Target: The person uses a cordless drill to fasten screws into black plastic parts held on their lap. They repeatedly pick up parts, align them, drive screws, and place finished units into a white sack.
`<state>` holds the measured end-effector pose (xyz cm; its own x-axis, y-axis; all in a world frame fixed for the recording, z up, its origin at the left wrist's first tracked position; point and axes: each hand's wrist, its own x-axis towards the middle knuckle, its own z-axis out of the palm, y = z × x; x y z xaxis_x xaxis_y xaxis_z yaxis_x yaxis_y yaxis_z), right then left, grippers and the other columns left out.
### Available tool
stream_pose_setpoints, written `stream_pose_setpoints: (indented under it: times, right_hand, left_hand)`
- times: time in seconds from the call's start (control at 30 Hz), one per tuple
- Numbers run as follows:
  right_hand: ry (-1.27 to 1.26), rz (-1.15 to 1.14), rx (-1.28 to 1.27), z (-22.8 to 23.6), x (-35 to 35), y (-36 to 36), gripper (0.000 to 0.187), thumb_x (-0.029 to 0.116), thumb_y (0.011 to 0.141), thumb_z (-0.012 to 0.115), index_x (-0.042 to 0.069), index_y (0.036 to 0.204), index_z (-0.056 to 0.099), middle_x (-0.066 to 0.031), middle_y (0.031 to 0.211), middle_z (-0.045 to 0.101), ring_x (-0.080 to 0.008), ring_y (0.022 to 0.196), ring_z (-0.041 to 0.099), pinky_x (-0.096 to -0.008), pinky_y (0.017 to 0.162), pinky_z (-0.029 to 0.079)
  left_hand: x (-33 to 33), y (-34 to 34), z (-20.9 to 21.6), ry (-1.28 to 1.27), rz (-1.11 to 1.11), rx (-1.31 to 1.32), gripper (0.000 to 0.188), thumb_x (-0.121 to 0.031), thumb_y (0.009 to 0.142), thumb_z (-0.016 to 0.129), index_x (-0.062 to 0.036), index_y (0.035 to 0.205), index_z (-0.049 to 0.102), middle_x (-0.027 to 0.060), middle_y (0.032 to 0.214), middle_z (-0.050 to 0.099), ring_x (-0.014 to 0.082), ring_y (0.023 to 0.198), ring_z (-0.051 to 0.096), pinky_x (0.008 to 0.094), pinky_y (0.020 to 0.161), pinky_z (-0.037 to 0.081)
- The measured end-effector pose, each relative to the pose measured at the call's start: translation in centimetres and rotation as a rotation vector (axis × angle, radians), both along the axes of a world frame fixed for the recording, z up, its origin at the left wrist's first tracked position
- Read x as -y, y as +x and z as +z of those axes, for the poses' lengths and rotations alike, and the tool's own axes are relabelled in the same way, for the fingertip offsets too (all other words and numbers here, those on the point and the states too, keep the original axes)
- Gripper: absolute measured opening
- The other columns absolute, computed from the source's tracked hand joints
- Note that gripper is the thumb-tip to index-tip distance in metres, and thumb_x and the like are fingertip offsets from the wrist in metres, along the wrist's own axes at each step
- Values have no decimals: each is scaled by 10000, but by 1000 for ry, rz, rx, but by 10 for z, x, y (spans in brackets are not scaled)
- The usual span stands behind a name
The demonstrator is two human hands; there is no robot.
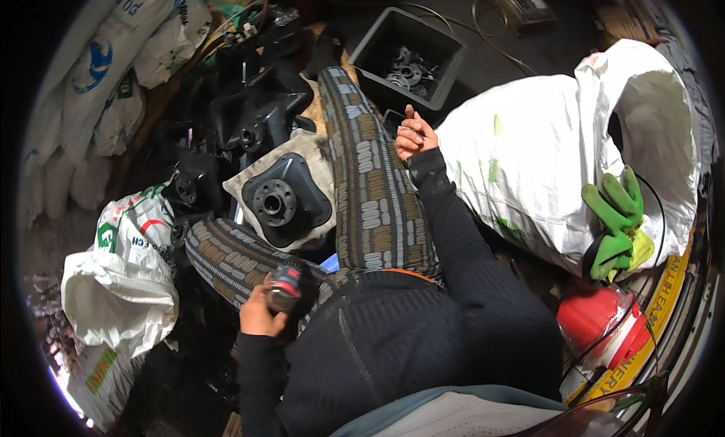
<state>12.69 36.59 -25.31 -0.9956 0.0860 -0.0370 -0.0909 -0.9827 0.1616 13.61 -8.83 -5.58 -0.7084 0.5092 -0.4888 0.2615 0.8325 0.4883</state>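
My left hand (260,314) is closed around a black-and-red power tool (285,280), held by my left thigh; motion smears its outline, so its exact kind is unclear. Out past my right knee, my right hand (415,135) has its fingers curled together; whatever small thing they pinch, if any, I cannot make out. Between my legs lies a black square metal housing (300,179) with a round flange (273,201) ringed by holes. Under it is a worn whitish cloth pad (257,165). The housing stands apart from both hands.
Beyond my right hand, a grey plastic bin (445,90) holds several metal flange rings (406,71). More black housings (260,109) crowd the left. White sacks stand left (121,286) and right (513,135). Green gloves (615,218) hang on the right one, above a red container (593,320).
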Motion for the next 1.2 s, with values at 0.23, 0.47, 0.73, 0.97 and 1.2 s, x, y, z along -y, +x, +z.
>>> stream_pose_setpoints:
  times: [0.23, 0.47, 0.73, 0.97, 1.2]
  right_hand:
    - [-87, 275, -65, 95, 115, -19, 320, 77, 946, 479, 33, 1258, 535, -44, 778, 573, -109, 585, 458, -218, 446, 372]
    - [-260, 454, -156, 112, 176, -20, 454, 30, 825, 401, -5, 1250, 555, -51, 704, 513, -115, 514, 377, -253, 452, 357]
    - [-220, 459, -5, 108, 195, -20, 442, 11, 809, 425, -17, 1231, 552, -66, 714, 550, -117, 508, 419, -234, 418, 332]
    - [93, 505, 167, 113, 206, -16, 347, 61, 922, 497, -3, 1261, 536, -146, 1201, 615, -145, 828, 663, -181, 457, 432]
    - [613, 679, 209, 119, 206, -13, 326, 147, 951, 567, -19, 1230, 536, -158, 1120, 643, -162, 895, 687, -143, 460, 448]
  left_hand:
    - [18, -25, 45, 290, 450, -152, 358, -68, 791, 625, -30, 1146, 602, 66, 921, 639, 180, 796, 623, 324, 685, 508]
    - [-5, -26, 61, 69, -314, -657, 395, -133, 751, 709, -112, 1129, 597, 74, 1045, 633, 251, 928, 639, 367, 789, 525]
    - [-4, -26, 55, 125, -265, -655, 343, -119, 728, 718, -116, 1060, 635, 61, 988, 655, 255, 878, 654, 366, 753, 537]
    - [14, -26, 49, 84, -302, -723, 301, -134, 722, 732, -133, 1007, 637, 51, 927, 635, 258, 839, 639, 377, 719, 526]
    - [16, -32, 61, 283, -98, -369, 345, -133, 731, 734, -113, 1061, 635, 63, 990, 659, 267, 889, 650, 372, 768, 528]
